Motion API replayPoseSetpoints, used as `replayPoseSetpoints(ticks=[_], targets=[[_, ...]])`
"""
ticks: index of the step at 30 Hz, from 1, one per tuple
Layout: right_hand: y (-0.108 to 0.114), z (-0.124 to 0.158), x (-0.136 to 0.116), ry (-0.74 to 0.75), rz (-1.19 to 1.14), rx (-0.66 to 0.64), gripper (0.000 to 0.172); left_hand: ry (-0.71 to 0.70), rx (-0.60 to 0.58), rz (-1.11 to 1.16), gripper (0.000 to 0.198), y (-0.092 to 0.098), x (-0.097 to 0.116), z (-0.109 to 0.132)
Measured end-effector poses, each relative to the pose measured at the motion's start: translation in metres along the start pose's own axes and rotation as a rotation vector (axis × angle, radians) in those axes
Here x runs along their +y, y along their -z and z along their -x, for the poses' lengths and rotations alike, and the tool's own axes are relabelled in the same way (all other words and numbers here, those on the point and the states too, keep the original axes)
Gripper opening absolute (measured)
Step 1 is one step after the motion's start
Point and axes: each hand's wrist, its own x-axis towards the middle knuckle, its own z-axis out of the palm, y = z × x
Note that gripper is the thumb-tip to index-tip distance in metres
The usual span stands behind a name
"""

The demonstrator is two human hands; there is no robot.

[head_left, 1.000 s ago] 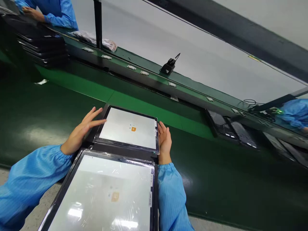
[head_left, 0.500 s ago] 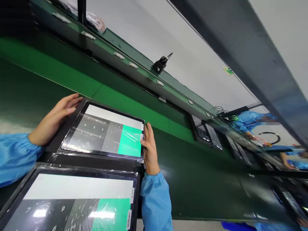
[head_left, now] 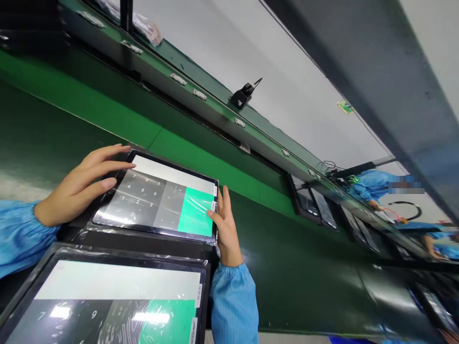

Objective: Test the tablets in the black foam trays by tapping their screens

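A lit tablet (head_left: 158,200) lies in a black tray on the green conveyor belt (head_left: 287,258); its screen shows a grey number pad and a green block. My left hand (head_left: 81,184) grips its left edge, fingers curled over the top corner and thumb on the frame. My right hand (head_left: 224,224) holds the right edge, thumb on the screen's rim and fingers along the side. A second lit tablet (head_left: 107,306) under clear film lies nearer to me, showing the same screen.
A green rail (head_left: 201,102) with small labels runs along the far side of the belt, with a black scanner (head_left: 244,95) on it. More dark tablets (head_left: 311,203) lie further along on the right. Other people in blue sleeves (head_left: 373,184) work at the far right.
The screens went from white with an orange icon to a number pad with a green block. The view swung right. My left fingers moved over the tablet's top left corner.
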Motion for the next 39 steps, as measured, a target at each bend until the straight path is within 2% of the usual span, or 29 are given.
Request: replayPoseSetpoints(ticks=[5, 7, 10, 12, 15, 17, 21, 25, 28, 32, 33, 39], targets=[[0.003, 0.003, -0.003, 0.006, -0.017, -0.075, 0.106, -0.150, -0.130, -0.147, 0.036, 0.002, 0.002, -0.002], [0.004, 0.003, -0.004, 0.011, -0.023, -0.083, 0.106, -0.150, -0.183, -0.199, 0.037, 0.002, 0.004, -0.004], [0.002, 0.003, -0.005, 0.019, -0.100, -0.056, 0.096, -0.132, -0.276, -0.302, 0.038, 0.002, 0.008, -0.006], [-0.001, 0.003, -0.007, 0.020, -0.135, -0.023, 0.091, -0.125, -0.293, -0.342, 0.038, 0.002, 0.008, -0.006], [-0.002, 0.004, -0.008, 0.016, -0.137, 0.009, 0.090, -0.128, -0.156, -0.313, 0.037, 0.001, 0.006, -0.003], [0.000, 0.005, -0.009, 0.020, -0.132, -0.015, 0.094, -0.118, -0.068, -0.272, 0.034, 0.000, 0.003, -0.001], [0.004, 0.005, -0.005, 0.033, -0.016, -0.074, 0.106, -0.040, 0.016, -0.127, 0.038, -0.003, 0.000, 0.001], [0.002, -0.001, 0.002, 0.024, 0.023, 0.042, 0.109, 0.013, 0.122, 0.018, 0.047, -0.005, -0.002, 0.001], [-0.001, -0.002, 0.002, 0.023, 0.003, 0.089, 0.106, 0.028, 0.152, 0.064, 0.050, -0.007, -0.005, 0.001], [0.002, 0.004, -0.006, 0.031, -0.037, -0.035, 0.110, 0.036, 0.187, 0.065, 0.056, -0.011, -0.006, 0.001], [0.004, 0.005, -0.007, 0.023, -0.020, -0.029, 0.109, 0.025, 0.185, 0.045, 0.057, -0.013, -0.006, 0.000], [0.004, -0.011, -0.005, -0.028, 0.121, 0.210, 0.090, 0.007, 0.160, 0.060, 0.055, -0.016, -0.013, -0.010]])
